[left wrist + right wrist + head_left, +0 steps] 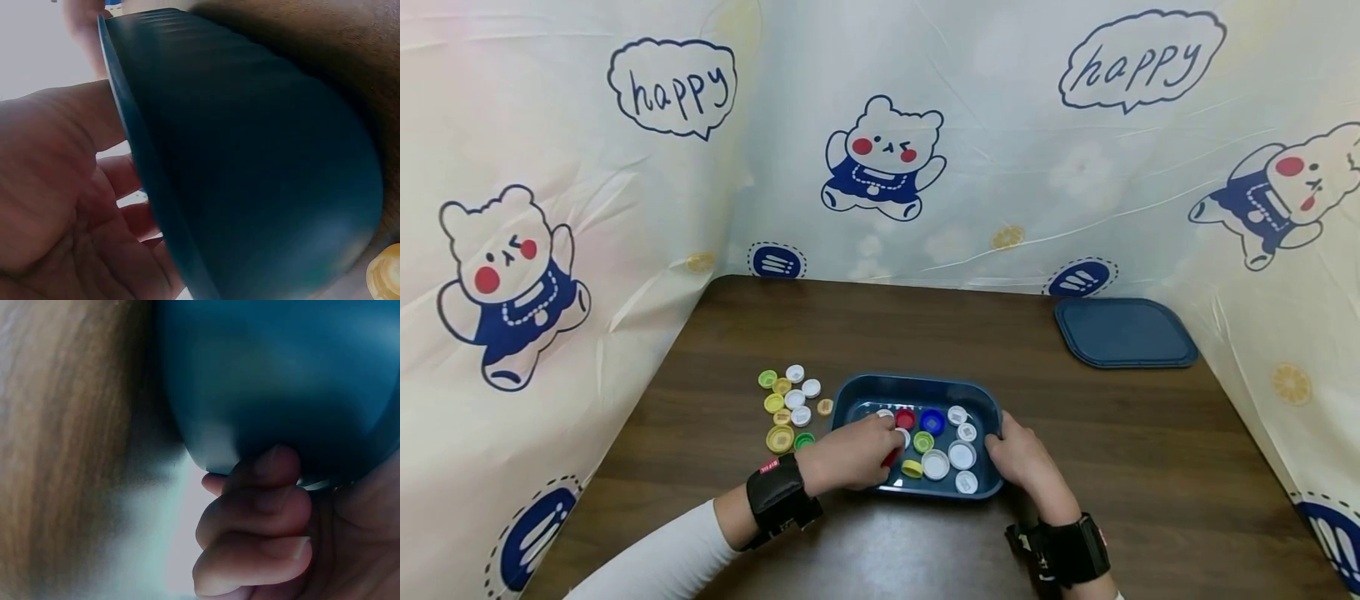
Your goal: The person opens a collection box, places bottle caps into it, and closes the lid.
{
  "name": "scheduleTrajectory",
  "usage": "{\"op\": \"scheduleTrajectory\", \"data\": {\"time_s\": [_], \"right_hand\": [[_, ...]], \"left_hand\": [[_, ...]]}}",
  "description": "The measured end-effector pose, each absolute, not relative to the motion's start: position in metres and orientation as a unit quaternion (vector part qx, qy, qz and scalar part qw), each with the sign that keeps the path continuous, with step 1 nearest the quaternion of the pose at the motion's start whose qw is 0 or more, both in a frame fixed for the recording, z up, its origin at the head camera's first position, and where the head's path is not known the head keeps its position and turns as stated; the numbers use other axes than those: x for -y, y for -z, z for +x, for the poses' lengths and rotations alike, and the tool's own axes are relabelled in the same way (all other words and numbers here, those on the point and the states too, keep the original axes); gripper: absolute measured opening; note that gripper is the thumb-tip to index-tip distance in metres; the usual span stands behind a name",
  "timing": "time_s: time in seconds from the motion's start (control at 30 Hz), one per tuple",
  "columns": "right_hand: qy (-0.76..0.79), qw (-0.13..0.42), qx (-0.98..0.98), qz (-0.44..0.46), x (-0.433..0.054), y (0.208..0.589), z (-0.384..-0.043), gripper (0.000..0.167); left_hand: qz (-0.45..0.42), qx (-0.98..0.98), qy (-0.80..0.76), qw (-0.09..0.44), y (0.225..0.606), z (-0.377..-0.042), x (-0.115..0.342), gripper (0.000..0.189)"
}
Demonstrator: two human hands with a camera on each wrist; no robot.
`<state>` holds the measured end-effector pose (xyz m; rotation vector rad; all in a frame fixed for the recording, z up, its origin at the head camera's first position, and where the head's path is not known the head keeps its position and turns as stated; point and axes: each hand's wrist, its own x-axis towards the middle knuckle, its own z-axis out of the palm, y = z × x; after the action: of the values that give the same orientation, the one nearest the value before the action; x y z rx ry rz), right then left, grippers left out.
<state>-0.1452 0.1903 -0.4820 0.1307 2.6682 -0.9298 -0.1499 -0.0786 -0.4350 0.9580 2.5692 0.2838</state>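
Note:
A dark blue tray point(917, 386) on the table holds several loose bottle caps: white caps point(936, 464), a blue cap point(932, 422), a red cap point(905, 418), a green cap point(923, 442) and a yellow cap point(912, 468). My left hand point(857, 454) reaches over its left rim, fingers down among the caps beside another red cap point(891, 457). The tray wall point(250, 156) hides those fingertips in the left wrist view, so I cannot tell whether they pinch a cap. My right hand point(1024, 454) grips the right end, its fingers point(253, 515) curled against the outer wall.
Left of the tray, more bottle caps lie loose on the brown wooden table point(715, 475), among them a large yellow cap point(780, 438) and a green cap point(804, 440). A flat dark blue lid point(1126, 333) sits at the back right. Printed curtains point(880, 242) border the table.

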Motion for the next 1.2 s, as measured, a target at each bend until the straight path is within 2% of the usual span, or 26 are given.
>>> {"op": "scheduleTrajectory", "data": {"time_s": [0.23, 0.53, 1.0, 1.2], "right_hand": [[0.325, 0.156, -0.932, 0.044, -0.19, 0.482, -0.145, 0.046], [0.324, 0.161, -0.931, 0.046, -0.19, 0.481, -0.145, 0.05], [0.32, 0.161, -0.933, 0.044, -0.191, 0.482, -0.144, 0.044], [0.316, 0.161, -0.934, 0.046, -0.19, 0.483, -0.145, 0.046]], "left_hand": [[0.344, -0.915, -0.106, 0.182, 0.437, -0.15, 0.081, 0.037], [0.333, -0.922, -0.125, 0.153, 0.425, -0.155, 0.088, 0.048], [0.26, -0.948, -0.175, 0.052, 0.384, -0.175, 0.131, 0.039], [0.201, -0.962, -0.178, 0.048, 0.387, -0.198, 0.171, 0.044]]}}
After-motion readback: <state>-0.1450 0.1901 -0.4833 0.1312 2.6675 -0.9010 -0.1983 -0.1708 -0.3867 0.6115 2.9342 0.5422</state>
